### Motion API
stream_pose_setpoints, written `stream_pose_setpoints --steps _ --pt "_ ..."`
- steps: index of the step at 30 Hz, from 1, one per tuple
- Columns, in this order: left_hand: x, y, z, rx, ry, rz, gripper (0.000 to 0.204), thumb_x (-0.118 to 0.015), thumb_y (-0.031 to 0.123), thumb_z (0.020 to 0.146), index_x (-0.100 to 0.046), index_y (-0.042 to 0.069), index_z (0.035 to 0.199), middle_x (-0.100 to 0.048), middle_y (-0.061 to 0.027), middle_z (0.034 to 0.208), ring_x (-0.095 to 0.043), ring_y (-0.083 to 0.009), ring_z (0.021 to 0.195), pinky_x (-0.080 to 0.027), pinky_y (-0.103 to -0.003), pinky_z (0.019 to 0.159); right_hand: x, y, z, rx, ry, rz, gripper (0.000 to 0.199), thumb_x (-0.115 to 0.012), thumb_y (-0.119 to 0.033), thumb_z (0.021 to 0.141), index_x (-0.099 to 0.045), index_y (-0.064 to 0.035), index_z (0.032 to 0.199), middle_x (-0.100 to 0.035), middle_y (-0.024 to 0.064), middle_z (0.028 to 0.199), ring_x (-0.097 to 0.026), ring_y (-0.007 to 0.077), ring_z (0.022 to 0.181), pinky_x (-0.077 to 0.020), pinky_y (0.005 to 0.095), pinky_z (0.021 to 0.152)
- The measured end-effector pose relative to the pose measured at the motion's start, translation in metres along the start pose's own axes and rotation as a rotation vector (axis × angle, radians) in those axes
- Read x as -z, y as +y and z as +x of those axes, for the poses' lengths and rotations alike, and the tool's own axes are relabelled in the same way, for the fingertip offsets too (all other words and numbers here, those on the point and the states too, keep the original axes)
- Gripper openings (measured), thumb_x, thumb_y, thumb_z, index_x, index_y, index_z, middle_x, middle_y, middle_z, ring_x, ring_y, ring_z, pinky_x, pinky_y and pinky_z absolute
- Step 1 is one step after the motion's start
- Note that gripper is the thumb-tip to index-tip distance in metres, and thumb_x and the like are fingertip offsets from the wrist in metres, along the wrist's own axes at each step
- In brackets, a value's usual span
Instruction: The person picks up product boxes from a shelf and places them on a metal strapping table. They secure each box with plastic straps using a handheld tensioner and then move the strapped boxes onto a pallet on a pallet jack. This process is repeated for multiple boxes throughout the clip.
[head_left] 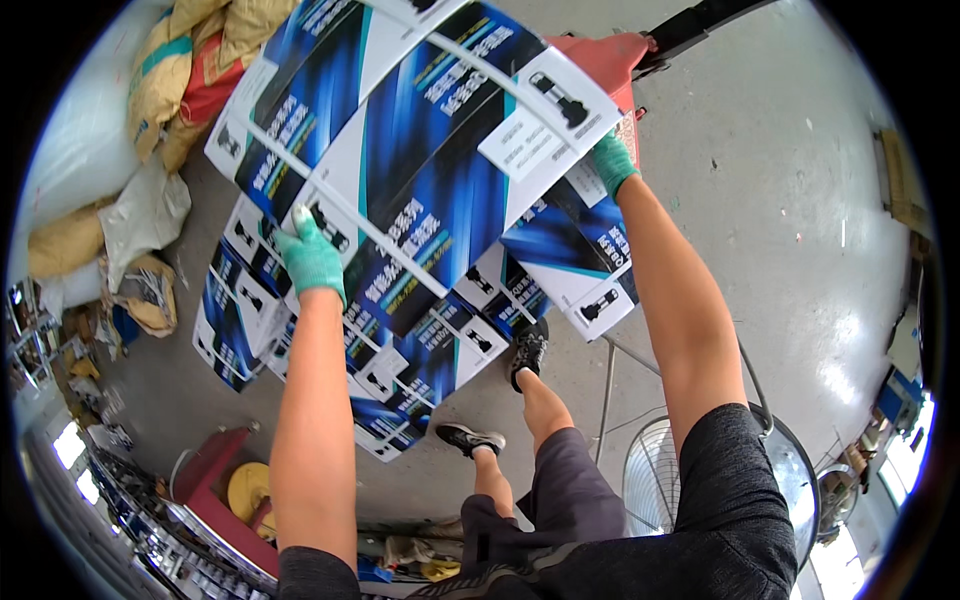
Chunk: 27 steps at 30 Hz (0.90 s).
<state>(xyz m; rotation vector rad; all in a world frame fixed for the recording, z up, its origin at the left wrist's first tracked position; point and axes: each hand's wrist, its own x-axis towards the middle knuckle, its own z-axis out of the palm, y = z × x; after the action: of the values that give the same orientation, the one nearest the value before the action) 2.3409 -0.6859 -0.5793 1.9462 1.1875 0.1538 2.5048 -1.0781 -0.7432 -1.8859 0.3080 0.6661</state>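
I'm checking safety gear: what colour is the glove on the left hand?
The left glove is mostly green, whitish at one fingertip; see the head view.

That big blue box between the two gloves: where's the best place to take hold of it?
I'd grip the box by opposite edges, one hand from the left, one from the right, roughly where the left hand and right hand are. It looks too broad for one hand, and the narrow straps seem less secure to hold.
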Motion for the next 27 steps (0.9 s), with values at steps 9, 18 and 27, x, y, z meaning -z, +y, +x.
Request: stream_pose_setpoints --steps 9,18,27 --pt "0.079 -0.049 -0.029 -0.020 -0.219 0.187 0.081 -0.040 0.059 0.102 -0.023 0.001 0.156 -0.042 -0.0284 0.152 -0.046 -0.0413 0.137 -0.039 -0.044 0.111 -0.038 0.005 -0.162 0.537 0.259 -0.639 0.043 -0.052 -0.026 0.100 -0.054 -0.0072 0.138 -0.050 0.0203 0.147 -0.043 0.0427 0.137 -0.0343 0.0471 0.115" --pt "0.355 -0.344 -0.395 0.696 -0.362 0.359 0.062 -0.052 0.045 0.100 -0.042 0.011 0.151 -0.047 -0.0188 0.152 -0.047 -0.0377 0.137 -0.038 -0.045 0.111 -0.026 0.166 -0.491 -0.044 -0.855 -1.020 0.048 -0.044 -0.041 0.098 -0.065 -0.0036 0.118 -0.066 0.0240 0.121 -0.062 0.0434 0.113 -0.0470 0.0505 0.098" --pt "0.561 -0.556 -0.713 1.402 0.071 -0.315 0.056 -0.049 0.027 0.104 -0.033 0.013 0.156 -0.056 -0.0096 0.141 -0.060 -0.0256 0.116 -0.049 -0.050 0.099 0.029 0.172 -0.669 -0.768 -0.408 -0.580 0.038 -0.050 -0.038 0.100 -0.064 -0.0117 0.124 -0.071 0.0041 0.102 -0.064 0.0188 0.082 -0.0488 0.0388 0.071"
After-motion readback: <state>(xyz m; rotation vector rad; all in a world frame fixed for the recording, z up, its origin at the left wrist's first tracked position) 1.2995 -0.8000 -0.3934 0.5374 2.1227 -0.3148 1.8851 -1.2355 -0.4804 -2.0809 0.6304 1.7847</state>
